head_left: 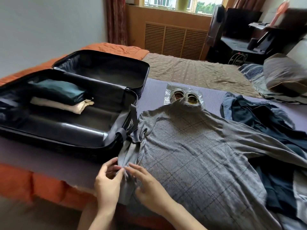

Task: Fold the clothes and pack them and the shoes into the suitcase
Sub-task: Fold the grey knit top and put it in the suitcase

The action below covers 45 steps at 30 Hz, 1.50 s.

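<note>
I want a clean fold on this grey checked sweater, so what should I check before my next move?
1. Sleeve gripped: ok. The left hand pinches the sleeve, and the right hand touches it with its fingers.
2. Grey sweater body flat: ok.
3. Collar free: not ok, it lies over the bagged shoes.
4. Other sleeve free: not ok, it is draped over the dark blue garment.
5. Suitcase open, with room beside the folded clothes: ok.
</note>
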Each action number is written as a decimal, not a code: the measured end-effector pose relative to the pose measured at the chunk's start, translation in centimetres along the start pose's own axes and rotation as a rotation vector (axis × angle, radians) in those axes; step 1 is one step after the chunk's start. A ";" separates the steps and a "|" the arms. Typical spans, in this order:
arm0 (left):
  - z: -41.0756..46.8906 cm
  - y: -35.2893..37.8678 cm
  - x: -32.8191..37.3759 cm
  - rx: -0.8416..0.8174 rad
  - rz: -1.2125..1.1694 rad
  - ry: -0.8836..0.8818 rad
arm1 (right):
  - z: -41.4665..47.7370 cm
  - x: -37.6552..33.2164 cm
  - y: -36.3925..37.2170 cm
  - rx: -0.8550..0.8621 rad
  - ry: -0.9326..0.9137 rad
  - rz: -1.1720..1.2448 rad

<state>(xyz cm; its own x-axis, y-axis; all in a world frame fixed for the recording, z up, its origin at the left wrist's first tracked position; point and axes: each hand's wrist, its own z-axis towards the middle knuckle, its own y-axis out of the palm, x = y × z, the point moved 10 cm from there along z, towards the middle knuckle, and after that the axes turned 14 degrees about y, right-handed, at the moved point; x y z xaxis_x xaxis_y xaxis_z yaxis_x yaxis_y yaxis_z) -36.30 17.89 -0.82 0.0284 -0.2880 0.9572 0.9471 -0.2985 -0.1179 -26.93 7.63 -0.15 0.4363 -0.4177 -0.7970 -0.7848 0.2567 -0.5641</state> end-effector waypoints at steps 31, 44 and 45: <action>6.4 18.1 2.4 -0.570 0.272 0.455 | -1.1 20.8 -28.0 0.705 0.689 0.237; 16.4 25.6 -2.1 -0.798 0.740 0.432 | 2.1 21.9 -32.3 0.756 0.592 -0.174; 16.6 26.1 -2.2 -0.849 0.795 0.455 | 2.2 22.3 -33.0 0.764 0.599 -0.174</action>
<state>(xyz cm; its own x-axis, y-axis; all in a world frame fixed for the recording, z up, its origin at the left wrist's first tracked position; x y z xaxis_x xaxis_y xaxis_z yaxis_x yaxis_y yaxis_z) -6.33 25.83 -1.66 0.2248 -0.8952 0.3848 0.2084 -0.3416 -0.9164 9.64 -8.18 0.24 0.0586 -0.8212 -0.5677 -0.1434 0.5558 -0.8188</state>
